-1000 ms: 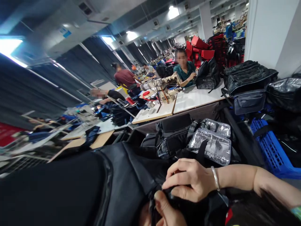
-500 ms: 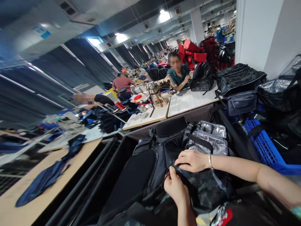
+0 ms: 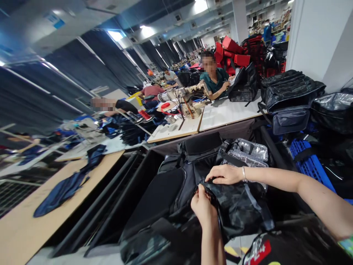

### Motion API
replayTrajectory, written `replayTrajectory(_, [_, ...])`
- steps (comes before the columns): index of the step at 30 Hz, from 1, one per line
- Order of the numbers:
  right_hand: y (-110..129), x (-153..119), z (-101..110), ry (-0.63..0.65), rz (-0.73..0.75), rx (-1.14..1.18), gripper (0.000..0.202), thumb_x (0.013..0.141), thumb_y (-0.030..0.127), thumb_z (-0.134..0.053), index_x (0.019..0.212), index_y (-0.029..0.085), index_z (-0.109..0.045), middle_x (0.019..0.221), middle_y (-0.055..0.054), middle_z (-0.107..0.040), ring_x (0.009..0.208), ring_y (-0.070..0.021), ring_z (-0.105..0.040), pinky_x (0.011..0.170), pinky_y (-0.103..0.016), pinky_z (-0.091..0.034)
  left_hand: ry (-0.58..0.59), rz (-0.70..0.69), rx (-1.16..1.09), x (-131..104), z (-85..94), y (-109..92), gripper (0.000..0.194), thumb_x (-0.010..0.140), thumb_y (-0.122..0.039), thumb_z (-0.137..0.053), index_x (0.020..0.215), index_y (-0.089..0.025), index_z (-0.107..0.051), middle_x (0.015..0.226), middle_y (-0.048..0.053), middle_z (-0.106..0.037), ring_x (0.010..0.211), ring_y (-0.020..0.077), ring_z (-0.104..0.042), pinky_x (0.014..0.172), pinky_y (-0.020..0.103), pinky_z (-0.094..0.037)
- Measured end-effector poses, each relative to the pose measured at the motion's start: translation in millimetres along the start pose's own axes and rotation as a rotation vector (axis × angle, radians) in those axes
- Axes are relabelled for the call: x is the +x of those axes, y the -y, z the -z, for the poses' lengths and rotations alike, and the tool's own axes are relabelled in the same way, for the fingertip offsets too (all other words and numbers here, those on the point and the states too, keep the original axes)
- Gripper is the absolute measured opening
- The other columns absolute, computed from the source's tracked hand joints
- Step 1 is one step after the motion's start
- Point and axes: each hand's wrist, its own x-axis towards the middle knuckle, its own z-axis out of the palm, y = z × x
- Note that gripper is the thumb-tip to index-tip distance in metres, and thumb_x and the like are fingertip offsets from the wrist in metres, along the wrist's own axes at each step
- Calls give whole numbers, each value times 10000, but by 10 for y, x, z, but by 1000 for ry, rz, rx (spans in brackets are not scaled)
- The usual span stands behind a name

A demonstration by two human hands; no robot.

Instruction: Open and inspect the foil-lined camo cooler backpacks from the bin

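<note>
Below me lies a black camouflage bag (image 3: 237, 209), its edge running between my two hands. My left hand (image 3: 203, 206) is closed, thumb and fingers pinching that edge. Just above and to the right, my right hand (image 3: 224, 174) has its fingers bent down onto the same edge; a bracelet is round the wrist. Their fingertips are close together, and what lies under them is partly hidden. Silver-lined bags (image 3: 248, 151) and a black padded panel (image 3: 160, 191) lie beyond and to the left of the hands, inside a dark fabric-sided bin (image 3: 239, 129).
Past the bin stands a white table (image 3: 231, 114) with a sewing machine (image 3: 190, 99); a co-worker (image 3: 217, 81) sits behind it with a backpack (image 3: 242, 86). A blue plastic crate (image 3: 311, 162) is at the right. A navy cloth piece (image 3: 63, 187) lies on the left table (image 3: 91, 184).
The view has shifted slightly, so the background sits further right. Both hands stay at the bag's edge. More of the bag's dark, shiny part shows at the lower left.
</note>
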Motion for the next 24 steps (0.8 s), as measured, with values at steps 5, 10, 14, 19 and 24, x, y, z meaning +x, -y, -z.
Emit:
replayTrajectory(5, [9,76,42,-7,-49,0,332,912,326,-437,1176,142,-520,1029,-80,-541,917,-141,-533,857,-259,-428,-16,6,-6,68,-62,0,401,523,-429,-690,558,-154,-399,437,-92,-332,412,30,-266,409,196,-190])
replayTrajectory(10, [15,136,78,-15,-58,-56,268,915,311,-432,1082,158,-575,1045,-68,-546,927,-134,-538,861,-241,-426,1,9,-4,38,-117,29,436,490,-445,-712,567,-150,-401,456,-88,-354,422,29,-275,414,192,-193])
replayTrajectory(14, [20,126,100,20,-62,-130,279,914,334,-438,1076,158,-582,1048,-59,-563,934,-138,-543,871,-244,-424,6,13,4,63,-126,84,437,507,-445,-715,563,-148,-400,452,-83,-357,420,33,-295,415,188,-207])
replayTrajectory(19, [106,45,96,62,-96,-250,448,839,484,-528,1156,168,-543,1104,-77,-562,967,-184,-534,871,-301,-434,-6,26,22,97,-101,158,450,506,-467,-723,548,-140,-417,456,-62,-392,419,43,-327,418,190,-244])
replayTrajectory(24, [124,-65,70,54,-129,-278,487,817,473,-560,1172,141,-528,1109,-99,-552,973,-198,-520,889,-326,-429,69,68,23,45,-67,225,475,531,-456,-758,543,-140,-403,454,-78,-348,425,33,-285,410,177,-231])
